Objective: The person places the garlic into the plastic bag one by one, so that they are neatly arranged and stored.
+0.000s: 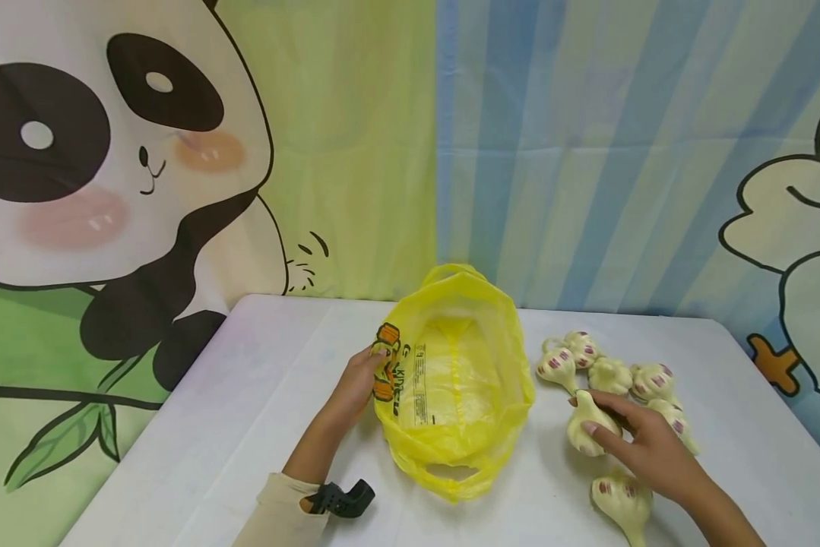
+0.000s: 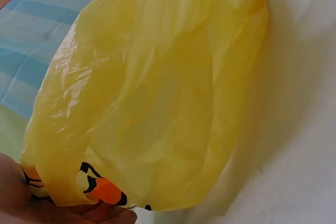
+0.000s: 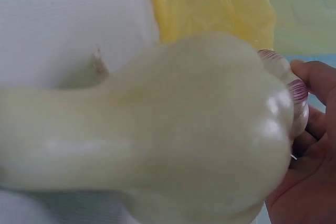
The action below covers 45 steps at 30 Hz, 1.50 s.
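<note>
A yellow plastic bag (image 1: pixel 464 372) stands on the table with its mouth spread wide, showing its inner walls. My left hand (image 1: pixel 353 387) grips the bag's left rim beside the orange and black print; the left wrist view shows its fingers (image 2: pixel 105 214) partly behind the film. Right of the bag, my right hand (image 1: pixel 649 441) pinches a pale garlic bulb (image 1: pixel 587 433) between thumb and fingers. In the right wrist view this bulb (image 3: pixel 299 95) shows purple streaks, partly hidden by a nearer garlic bulb (image 3: pixel 199 124), which lies on the table.
Several more garlic bulbs (image 1: pixel 611 376) lie grouped on the right side of the white table (image 1: pixel 266 365). A black wrist device (image 1: pixel 344 499) sits on the left wrist. Behind the table hangs a cloth backdrop (image 1: pixel 355 152) with a panda.
</note>
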Tool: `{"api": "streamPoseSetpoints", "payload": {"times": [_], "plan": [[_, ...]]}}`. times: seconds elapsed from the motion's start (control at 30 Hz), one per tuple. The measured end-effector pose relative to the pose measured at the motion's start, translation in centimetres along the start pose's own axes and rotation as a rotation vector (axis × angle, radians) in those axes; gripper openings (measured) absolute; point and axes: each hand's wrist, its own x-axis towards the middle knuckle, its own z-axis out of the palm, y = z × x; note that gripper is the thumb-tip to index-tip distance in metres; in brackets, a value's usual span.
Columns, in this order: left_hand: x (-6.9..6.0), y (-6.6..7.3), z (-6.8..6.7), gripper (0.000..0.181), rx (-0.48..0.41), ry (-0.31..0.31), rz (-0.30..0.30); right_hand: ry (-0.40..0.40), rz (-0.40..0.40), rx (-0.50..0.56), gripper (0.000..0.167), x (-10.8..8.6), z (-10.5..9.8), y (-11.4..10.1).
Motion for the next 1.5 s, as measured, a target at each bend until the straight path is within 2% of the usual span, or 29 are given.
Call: {"api": "streamPoseSetpoints", "payload": {"times": [0.1, 0.2, 0.33, 0.53, 0.67, 0.77, 0.87, 1.0, 1.27, 1.5], "plan": [[0.1, -0.1, -0.1, 0.045, 0.0, -0.003, 0.01, 0.016, 0.063, -0.01, 0.044, 0.1, -0.3, -0.4], [0.1, -0.3, -0.2, 0.046, 0.011, 0.006, 0.016, 0.028, 0.084, 0.009, 0.045, 0.2, -0.5, -0.7], [0.1, -0.3, -0.3, 0.048, 0.014, 0.014, 0.012, 0.057, 0.064, 0.036, 0.044, 0.4, -0.4, -1.1], [0.0, -0.2, -0.3, 0.048, 0.006, -0.006, 0.009, 0.1, 0.017, 0.063, 0.042, 1.0, -0.4, -1.9], [-0.8, 0.9, 0.0, 0.046, 0.01, -0.02, 0.001, 0.121, -0.009, 0.068, 0.04, 1.8, -0.4, -2.5], [-0.8, 0.8, 0.0, 0.047, 0.01, -0.008, 0.0, 0.114, -0.028, 0.076, 0.041, 2.3, -0.3, -3.0], [-0.1, -0.4, -0.2, 0.048, 0.003, 0.011, -0.004, 0.099, -0.053, 0.088, 0.042, 2.8, -0.3, -3.4], [-0.1, -0.7, -0.2, 0.049, 0.011, 0.01, -0.005, 0.095, -0.091, 0.105, 0.041, 3.6, -0.6, -3.7], [-0.2, -0.6, 0.0, 0.048, 0.018, -0.006, -0.004, 0.07, -0.111, 0.144, 0.039, 5.3, -1.0, -4.7], [-0.2, -0.3, 0.0, 0.047, 0.024, -0.002, 0.001, 0.033, -0.15, 0.269, 0.037, 7.3, -0.7, -5.5]]}}
